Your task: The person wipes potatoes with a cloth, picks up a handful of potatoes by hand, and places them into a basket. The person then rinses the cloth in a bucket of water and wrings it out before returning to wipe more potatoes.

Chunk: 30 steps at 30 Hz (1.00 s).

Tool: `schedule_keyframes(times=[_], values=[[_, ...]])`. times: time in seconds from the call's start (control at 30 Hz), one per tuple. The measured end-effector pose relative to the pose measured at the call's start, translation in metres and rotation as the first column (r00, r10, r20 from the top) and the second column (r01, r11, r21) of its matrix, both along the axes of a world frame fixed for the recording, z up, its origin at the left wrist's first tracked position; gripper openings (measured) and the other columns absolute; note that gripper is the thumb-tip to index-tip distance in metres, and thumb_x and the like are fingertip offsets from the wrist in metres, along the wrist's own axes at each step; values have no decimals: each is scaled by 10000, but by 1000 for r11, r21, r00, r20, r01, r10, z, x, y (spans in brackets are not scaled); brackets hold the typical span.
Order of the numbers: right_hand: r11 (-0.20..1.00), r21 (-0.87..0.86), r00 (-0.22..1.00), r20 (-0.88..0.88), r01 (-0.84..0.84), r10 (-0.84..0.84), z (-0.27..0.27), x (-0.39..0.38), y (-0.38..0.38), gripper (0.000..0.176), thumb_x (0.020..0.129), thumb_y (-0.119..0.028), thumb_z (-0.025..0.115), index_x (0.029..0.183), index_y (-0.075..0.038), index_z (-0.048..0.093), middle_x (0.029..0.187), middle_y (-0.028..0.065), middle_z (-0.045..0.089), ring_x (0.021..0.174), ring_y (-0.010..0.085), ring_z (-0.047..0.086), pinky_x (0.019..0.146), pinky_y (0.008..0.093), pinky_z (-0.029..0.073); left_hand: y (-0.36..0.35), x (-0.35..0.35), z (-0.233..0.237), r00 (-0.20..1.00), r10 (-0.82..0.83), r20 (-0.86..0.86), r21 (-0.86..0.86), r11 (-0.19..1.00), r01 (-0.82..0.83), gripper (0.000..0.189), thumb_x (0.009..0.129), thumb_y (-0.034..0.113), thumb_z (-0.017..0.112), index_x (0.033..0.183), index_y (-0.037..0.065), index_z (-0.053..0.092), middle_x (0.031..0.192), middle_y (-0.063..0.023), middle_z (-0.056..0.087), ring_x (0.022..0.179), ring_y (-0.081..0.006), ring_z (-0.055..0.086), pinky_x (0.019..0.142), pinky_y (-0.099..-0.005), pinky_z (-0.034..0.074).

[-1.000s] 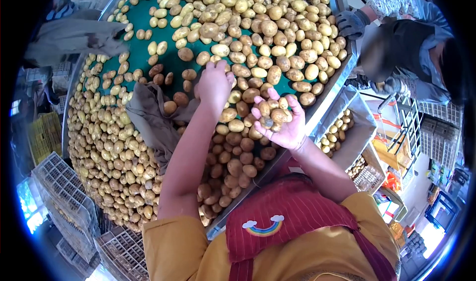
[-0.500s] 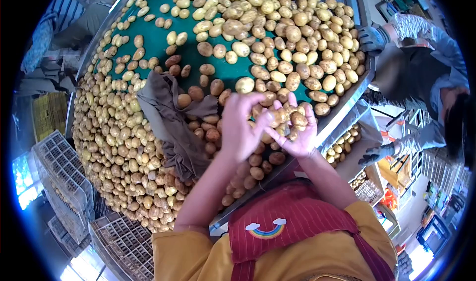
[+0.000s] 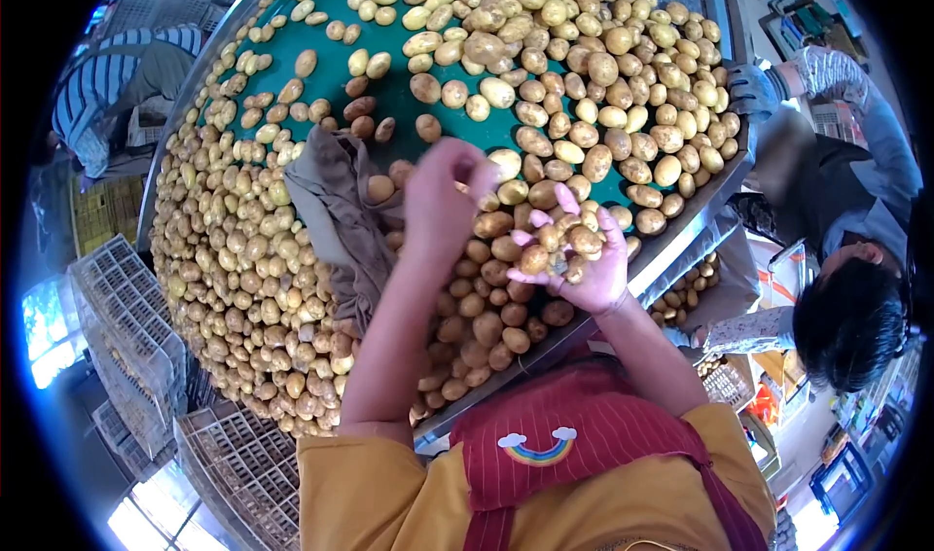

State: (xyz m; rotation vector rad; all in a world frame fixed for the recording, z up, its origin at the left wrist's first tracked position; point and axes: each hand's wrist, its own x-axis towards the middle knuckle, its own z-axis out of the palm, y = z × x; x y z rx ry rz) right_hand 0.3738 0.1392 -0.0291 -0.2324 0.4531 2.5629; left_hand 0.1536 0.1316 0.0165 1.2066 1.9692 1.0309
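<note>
My right hand (image 3: 601, 271) is palm up, fingers curled around a cluster of several small potatoes (image 3: 556, 245). My left hand (image 3: 446, 189) hovers to the left of it, above the potato heap. Its fingers are curled in and slightly blurred; whatever they may hold is hidden. Beneath both hands lie loose potatoes (image 3: 486, 329) in brown and yellow tones. A crumpled grey-brown cloth (image 3: 336, 196) rests on the heap just left of my left hand.
Potatoes cover much of the green-topped table (image 3: 321, 74), which has a metal edge (image 3: 671, 249). Plastic crates (image 3: 238, 473) stand at lower left. Across the right edge, a person's gloved hand (image 3: 751, 91) touches the table. Another person in stripes (image 3: 97, 94) bends at upper left.
My left hand has drawn away from the right hand, moving left, and its fingers have curled in. The right hand still holds its potatoes. The person at right has leaned farther into view.
</note>
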Motion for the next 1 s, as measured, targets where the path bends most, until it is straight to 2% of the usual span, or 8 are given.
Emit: schedule_keyframes(times=[0.2,0.33,0.43,0.53,0.6,0.8,0.87,1.0], values=[[988,3,943,300,-155,147,10,-5,-17,707,891,-525,537,1510,-194,453,1413,118,561,1263,317,550,1093,528,410,-25,45,24,973,-222,-55,36,974,224,225,798,167,826,921,30,696,888,-85,628,744,-199,616,680,-317,507],[991,62,981,160,-122,111,-2,-1,-22,654,883,-535,572,1424,-176,504,1415,165,548,1264,426,537,1072,669,373,-14,32,23,987,-141,74,101,986,133,189,856,125,753,1012,56,672,917,-82,620,754,-236,620,709,-336,507],[996,69,998,17,-62,61,0,-1,-19,600,916,-552,544,1415,-219,526,1423,198,535,1289,502,503,1002,821,319,23,-53,-20,692,8,-722,10,1000,0,290,880,155,700,1148,84,614,1101,-122,615,1013,-315,611,784,-409,541],[994,107,999,-45,-20,25,2,-1,-17,526,952,-548,500,1376,-244,575,1376,184,553,1283,490,511,991,838,316,37,-117,-71,488,-267,-831,-384,910,-156,289,893,191,669,1170,140,609,1276,-103,542,1197,-373,509,845,-454,571],[996,84,999,29,-27,24,5,5,-17,486,938,-531,529,1320,-237,591,1321,171,568,1247,464,529,974,818,365,39,-128,-77,345,-255,-903,-288,956,-49,228,874,88,622,1099,126,622,1201,-92,566,1202,-352,513,762,-392,600],[1000,23,999,-43,6,-5,-4,14,-23,520,898,-528,565,1308,-216,626,1351,196,583,1260,473,531,1020,804,327,71,-78,-37,793,-171,-585,-146,984,104,247,843,74,633,1084,127,621,1133,-151,574,1076,-401,600,778,-470,561],[999,34,999,-40,1,0,0,15,-23,515,891,-525,572,1293,-210,634,1355,198,581,1260,472,532,1026,798,330,92,-54,-62,724,-225,-652,102,920,377,251,841,71,626,1084,132,623,1061,-159,588,1001,-404,639,791,-500,537],[998,66,1000,-12,11,-10,-3,15,-24,531,904,-557,572,1302,-210,631,1371,206,572,1244,468,544,1013,784,350,139,0,-65,596,-407,-693,-209,904,374,199,878,87,618,1074,60,645,1177,-153,612,923,-326,696,746,-423,579]])
